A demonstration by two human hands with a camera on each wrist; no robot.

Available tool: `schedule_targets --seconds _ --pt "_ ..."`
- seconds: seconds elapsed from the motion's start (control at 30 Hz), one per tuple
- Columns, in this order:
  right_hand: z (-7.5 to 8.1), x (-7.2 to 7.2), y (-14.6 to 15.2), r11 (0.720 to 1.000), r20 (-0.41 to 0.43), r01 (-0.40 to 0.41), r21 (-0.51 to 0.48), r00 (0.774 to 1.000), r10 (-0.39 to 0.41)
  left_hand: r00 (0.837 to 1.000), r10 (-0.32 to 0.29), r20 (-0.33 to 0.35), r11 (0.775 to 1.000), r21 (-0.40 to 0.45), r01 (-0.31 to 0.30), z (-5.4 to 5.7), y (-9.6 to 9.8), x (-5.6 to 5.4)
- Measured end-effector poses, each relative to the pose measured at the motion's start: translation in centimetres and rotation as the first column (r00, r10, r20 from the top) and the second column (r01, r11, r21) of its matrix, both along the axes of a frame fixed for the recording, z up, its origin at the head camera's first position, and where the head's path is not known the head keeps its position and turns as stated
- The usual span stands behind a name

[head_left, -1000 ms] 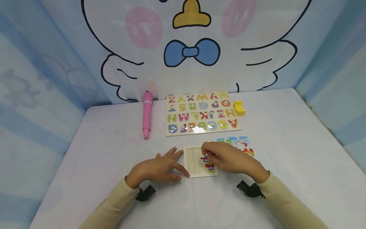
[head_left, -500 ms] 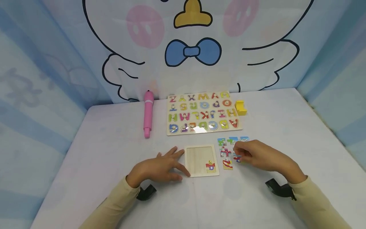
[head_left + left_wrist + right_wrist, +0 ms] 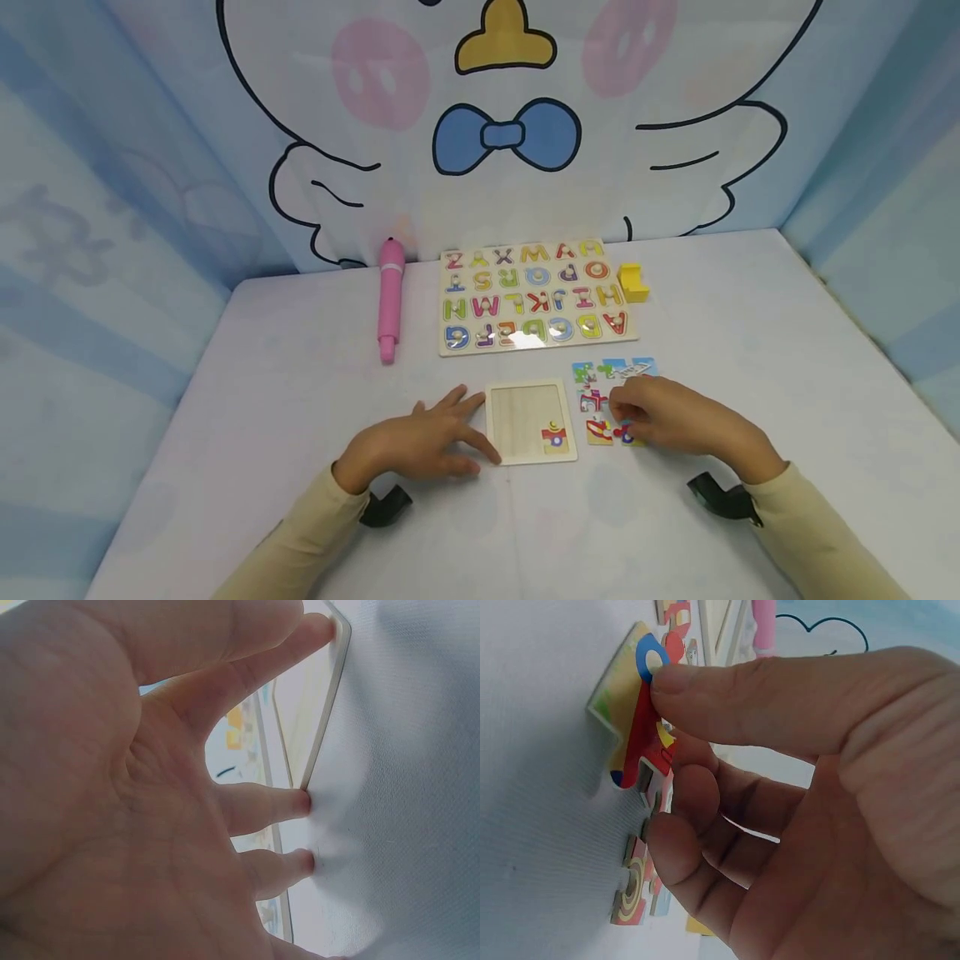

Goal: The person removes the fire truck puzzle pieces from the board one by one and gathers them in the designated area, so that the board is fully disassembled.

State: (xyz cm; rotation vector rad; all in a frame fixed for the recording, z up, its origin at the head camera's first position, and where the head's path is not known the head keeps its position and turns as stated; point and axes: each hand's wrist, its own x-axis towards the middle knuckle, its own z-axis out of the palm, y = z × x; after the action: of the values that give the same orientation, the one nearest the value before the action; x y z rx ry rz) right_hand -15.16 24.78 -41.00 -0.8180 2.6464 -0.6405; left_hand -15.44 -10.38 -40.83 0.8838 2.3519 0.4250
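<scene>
My left hand (image 3: 416,439) lies with fingers spread at the left side of a shallow wooden puzzle tray (image 3: 492,429), its fingertips touching the tray's edge. One jigsaw piece (image 3: 555,436) sits in the tray's lower right corner. Right of the tray, my right hand (image 3: 678,421) pinches another jigsaw piece (image 3: 636,712), red, blue and yellow, under the thumb; the piece tilts close to the tabletop. Several loose jigsaw pieces (image 3: 592,402) lie around and beneath this hand, some of them hidden by it.
Behind the tray lies an alphabet peg board (image 3: 537,297) full of coloured letters. A yellow block (image 3: 633,283) stands at its right side. A pink pen-like stick (image 3: 389,300) lies to its left. A printed curtain (image 3: 502,200) hangs along the table's back edge.
My right hand has moved right, from over the tray to the loose pieces, carrying the jigsaw piece, then slightly lower in view. My left hand stays at the tray's edge.
</scene>
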Motion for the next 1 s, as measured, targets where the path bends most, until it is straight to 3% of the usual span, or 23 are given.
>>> schedule_targets --seconds 1.0 --pt "-0.17 0.43 -0.71 0.997 -0.044 0.03 0.075 0.999 -0.027 1.0 -0.001 0.007 1.0 0.0 0.001 0.15 0.03 -0.02"
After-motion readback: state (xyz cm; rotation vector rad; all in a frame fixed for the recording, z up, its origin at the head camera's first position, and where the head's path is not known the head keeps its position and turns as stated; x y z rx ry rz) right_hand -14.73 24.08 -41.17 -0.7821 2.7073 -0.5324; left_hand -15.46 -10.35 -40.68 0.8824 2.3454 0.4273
